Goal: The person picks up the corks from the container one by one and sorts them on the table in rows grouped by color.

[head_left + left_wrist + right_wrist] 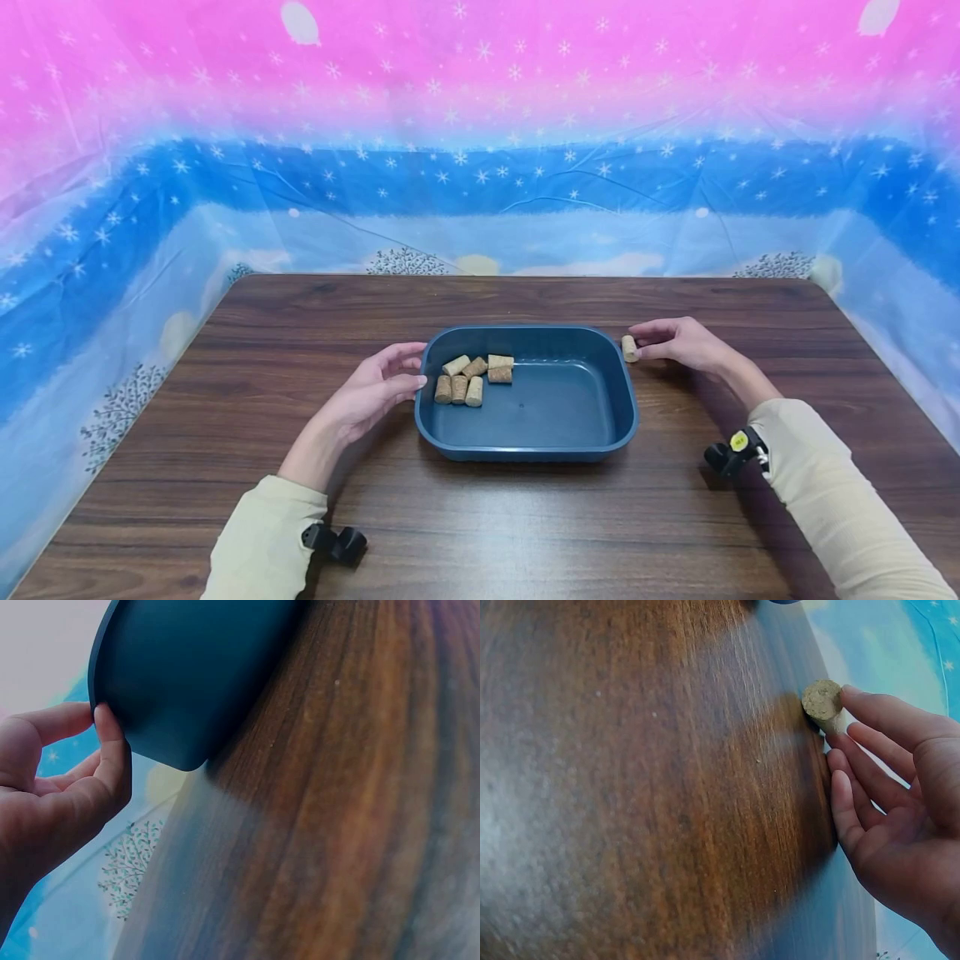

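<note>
Tub [525, 451]: blue, rounded corners, upright on the wooden desk [525, 533], between the two hands.
Corks [474, 390]: seven inside the tub, all in its left half; three stand or lean side by side nearer the front, two are angled behind them, and two lie one behind the other just right of those.
Held cork [629, 349]: outside the tub, just beside its right rim, roughly upright; whether its base touches the desk, I cannot tell.
Right hand [686, 343]: pinches that cork by thumb and fingertips; in the right wrist view one flat end shows and the lower fingers curl loosely beneath.
Left hand [371, 387]: at the tub's left side, thumb and a finger pinching the rim.
Cork count: judged from how they lie, seven are in and one is out, the one in the right hand; no other loose cork shows.
Backdrop [480, 179]: pink and blue cloth with snowflakes, behind the desk.
</note>
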`<state>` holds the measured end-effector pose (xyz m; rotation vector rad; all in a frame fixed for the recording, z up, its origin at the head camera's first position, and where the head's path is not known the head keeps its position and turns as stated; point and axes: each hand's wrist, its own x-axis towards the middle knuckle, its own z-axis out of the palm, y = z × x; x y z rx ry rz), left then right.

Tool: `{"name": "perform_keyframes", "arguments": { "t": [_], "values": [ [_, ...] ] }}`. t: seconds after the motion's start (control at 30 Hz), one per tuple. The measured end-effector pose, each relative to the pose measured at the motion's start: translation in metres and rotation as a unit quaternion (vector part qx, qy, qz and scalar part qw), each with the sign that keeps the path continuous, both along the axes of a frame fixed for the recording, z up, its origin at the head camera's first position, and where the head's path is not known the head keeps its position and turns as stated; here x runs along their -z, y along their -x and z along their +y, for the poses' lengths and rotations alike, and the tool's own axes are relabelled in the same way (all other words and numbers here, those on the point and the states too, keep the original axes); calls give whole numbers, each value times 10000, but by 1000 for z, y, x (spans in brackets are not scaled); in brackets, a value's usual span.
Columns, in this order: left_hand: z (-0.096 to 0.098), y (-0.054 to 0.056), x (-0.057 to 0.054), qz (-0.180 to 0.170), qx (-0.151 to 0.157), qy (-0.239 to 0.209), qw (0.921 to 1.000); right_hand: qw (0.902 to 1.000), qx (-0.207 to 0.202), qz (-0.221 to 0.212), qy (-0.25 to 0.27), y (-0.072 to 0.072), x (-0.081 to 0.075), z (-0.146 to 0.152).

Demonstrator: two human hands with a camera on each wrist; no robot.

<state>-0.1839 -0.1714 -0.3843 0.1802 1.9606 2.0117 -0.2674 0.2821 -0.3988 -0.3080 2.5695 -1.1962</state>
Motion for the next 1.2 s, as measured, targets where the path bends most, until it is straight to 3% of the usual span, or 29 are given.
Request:
{"name": "perform_keyframes", "arguments": {
  "t": [0.33,0.57,0.77,1.2],
  "values": [
    [0,0,0,5,1,-11,10000,10000,26,-8,95,-2,0,0],
    [1,0,0,-3,33,-20,10000,9988,438,60,209,-4,-3,1],
    [1,0,0,-5,19,-33,10000,9961,742,207,426,-7,-16,-7],
    [0,-1,1,-36,-44,-65,10000,9943,509,428,838,-23,-45,-46]
  ]
}}
